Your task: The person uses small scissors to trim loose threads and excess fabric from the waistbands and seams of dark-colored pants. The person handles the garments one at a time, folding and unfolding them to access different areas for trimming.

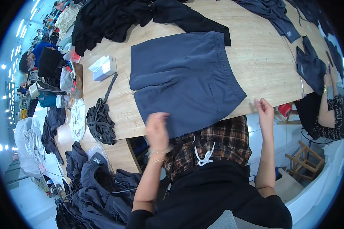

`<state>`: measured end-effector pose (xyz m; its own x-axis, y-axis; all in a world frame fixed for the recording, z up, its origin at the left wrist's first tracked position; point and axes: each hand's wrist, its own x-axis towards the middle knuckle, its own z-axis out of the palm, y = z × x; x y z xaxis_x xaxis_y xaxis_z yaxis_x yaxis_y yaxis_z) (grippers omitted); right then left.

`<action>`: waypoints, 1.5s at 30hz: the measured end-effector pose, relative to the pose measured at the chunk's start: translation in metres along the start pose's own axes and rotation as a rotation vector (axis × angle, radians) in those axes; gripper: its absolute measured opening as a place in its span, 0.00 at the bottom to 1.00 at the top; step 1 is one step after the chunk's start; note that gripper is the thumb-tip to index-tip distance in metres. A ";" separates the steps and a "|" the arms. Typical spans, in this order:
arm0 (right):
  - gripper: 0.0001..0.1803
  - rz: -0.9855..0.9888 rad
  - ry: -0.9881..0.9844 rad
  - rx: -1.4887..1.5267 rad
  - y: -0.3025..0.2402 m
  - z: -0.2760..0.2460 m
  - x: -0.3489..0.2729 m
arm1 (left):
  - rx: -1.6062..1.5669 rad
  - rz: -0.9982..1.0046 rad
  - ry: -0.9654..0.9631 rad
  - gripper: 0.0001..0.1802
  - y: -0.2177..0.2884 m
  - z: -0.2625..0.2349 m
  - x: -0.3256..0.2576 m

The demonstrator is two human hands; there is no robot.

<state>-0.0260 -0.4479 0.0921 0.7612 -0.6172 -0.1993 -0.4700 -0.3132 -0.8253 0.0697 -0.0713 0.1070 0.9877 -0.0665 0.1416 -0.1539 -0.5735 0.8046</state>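
Observation:
A pair of dark blue-grey shorts (179, 76) lies spread flat on the wooden table (256, 57). Its gathered elastic waistband is toward the right and its leg openings toward the left. My left hand (157, 131) is at the lower left leg corner, over the near table edge. Motion smears its fingers, so whether it grips the cloth cannot be made out. To the right of the waistband's near end, apart from the shorts, my right hand (265, 110) is raised with fingers curled in. Nothing shows in it.
Black garments (111, 23) are heaped at the back left. A tissue box (103, 68) and a bundle of dark strips (100, 122) lie left of the shorts. More dark clothes (99, 187) are piled lower left. A co-worker's hand (327, 79) is at the far right, above a wooden stool (305, 160).

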 end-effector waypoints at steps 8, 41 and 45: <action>0.10 -0.268 -0.098 -0.033 -0.013 0.015 0.029 | -0.039 -0.534 -0.141 0.13 -0.081 -0.053 -0.080; 0.20 -0.262 -0.095 0.069 -0.054 0.087 0.114 | -0.040 0.463 0.009 0.05 0.052 0.067 0.064; 0.20 -0.186 -0.161 -0.106 -0.065 0.081 0.106 | -0.245 0.484 -0.172 0.07 0.085 0.130 0.058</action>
<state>0.1213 -0.4345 0.0816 0.8963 -0.4215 -0.1377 -0.3530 -0.4900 -0.7971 0.1178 -0.2305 0.1087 0.7902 -0.4181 0.4481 -0.5718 -0.2398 0.7846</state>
